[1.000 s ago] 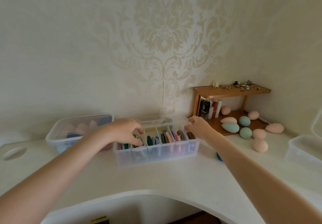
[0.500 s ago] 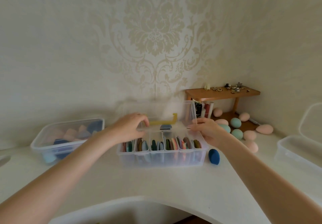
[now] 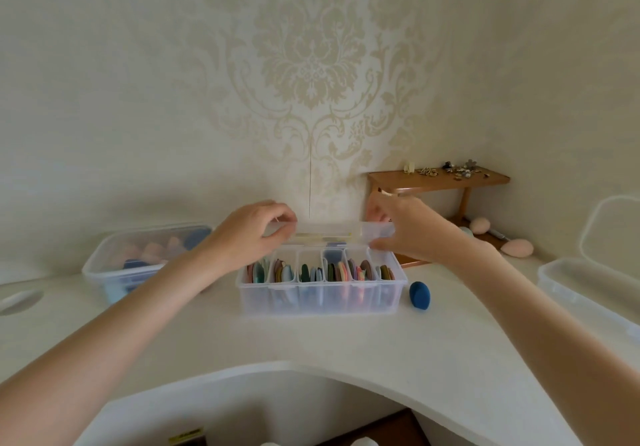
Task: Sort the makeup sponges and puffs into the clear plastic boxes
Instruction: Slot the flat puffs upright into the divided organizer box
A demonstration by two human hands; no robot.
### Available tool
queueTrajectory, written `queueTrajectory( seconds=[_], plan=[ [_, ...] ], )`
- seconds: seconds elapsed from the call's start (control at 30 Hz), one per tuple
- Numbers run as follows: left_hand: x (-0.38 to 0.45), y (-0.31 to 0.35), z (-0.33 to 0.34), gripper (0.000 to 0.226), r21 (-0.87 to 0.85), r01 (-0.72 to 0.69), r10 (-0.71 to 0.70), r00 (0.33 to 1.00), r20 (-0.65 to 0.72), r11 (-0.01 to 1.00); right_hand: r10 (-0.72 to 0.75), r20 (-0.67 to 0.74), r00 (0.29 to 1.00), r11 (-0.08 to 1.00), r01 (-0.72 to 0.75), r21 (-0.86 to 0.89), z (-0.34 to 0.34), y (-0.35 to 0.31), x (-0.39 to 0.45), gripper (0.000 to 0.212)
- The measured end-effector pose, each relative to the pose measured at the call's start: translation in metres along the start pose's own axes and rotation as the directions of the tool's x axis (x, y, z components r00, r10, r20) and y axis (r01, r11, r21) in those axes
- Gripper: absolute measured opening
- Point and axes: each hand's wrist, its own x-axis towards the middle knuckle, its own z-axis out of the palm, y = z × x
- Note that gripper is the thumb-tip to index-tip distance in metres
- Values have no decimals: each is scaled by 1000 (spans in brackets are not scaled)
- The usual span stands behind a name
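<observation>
A clear divided box (image 3: 322, 296) stands mid-desk, with flat coloured puffs (image 3: 341, 270) on edge in its compartments. My left hand (image 3: 256, 234) and my right hand (image 3: 408, 234) each pinch an end of its clear lid (image 3: 329, 232), which hangs nearly level over the box's back edge and shows a yellow latch. A dark blue egg sponge (image 3: 419, 293) lies on the desk just right of the box. Left of it, a second clear box (image 3: 114, 265) holds pink and blue sponges. Pink egg sponges (image 3: 517, 247) lie at the back right, partly hidden by my right arm.
A small wooden shelf (image 3: 436, 180) with trinkets stands in the back right corner. An open clear box (image 3: 588, 289) with its lid raised sits at the right edge. The white desk (image 3: 311, 341) has a curved front cutout and a round hole (image 3: 20, 301) at the left.
The lid was steeply raised half a second ago and now lies almost flat above the box. Both hands stayed on its ends and sit higher over the box's back.
</observation>
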Motion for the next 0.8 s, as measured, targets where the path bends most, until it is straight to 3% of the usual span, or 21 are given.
queueTrajectory(
  seconds=[0.1, 0.2, 0.43, 0.63, 0.7, 0.8],
  plan=[
    [-15, -3, 9, 20, -21, 19, -17, 993, 120, 1000, -39, 135, 990, 996, 49, -78, 14, -9, -16, 30],
    [-26, -6, 17, 32, 6, 0, -1, 979, 204, 1000, -28, 164, 986, 994, 45, -102, 29, -14, -22, 21],
    [-29, 1, 33, 23, 197, -1, -28, 989, 142, 980, 32, 101, 994, 975, -9, -223, 36, -28, -23, 15],
    [-36, -1, 44, 27, 306, -4, -17, 998, 67, 952, 19, 28, 999, 937, -8, -349, 50, -35, -26, 40],
    [-37, -2, 42, 25, 251, -16, -1, 998, 65, 968, 0, 15, 1000, 932, 5, -362, 54, -34, -27, 48],
    [-43, -13, 30, 16, 121, -38, 33, 998, 48, 992, -49, -36, 998, 938, 33, -346, 62, -35, -25, 45]
  ],
)
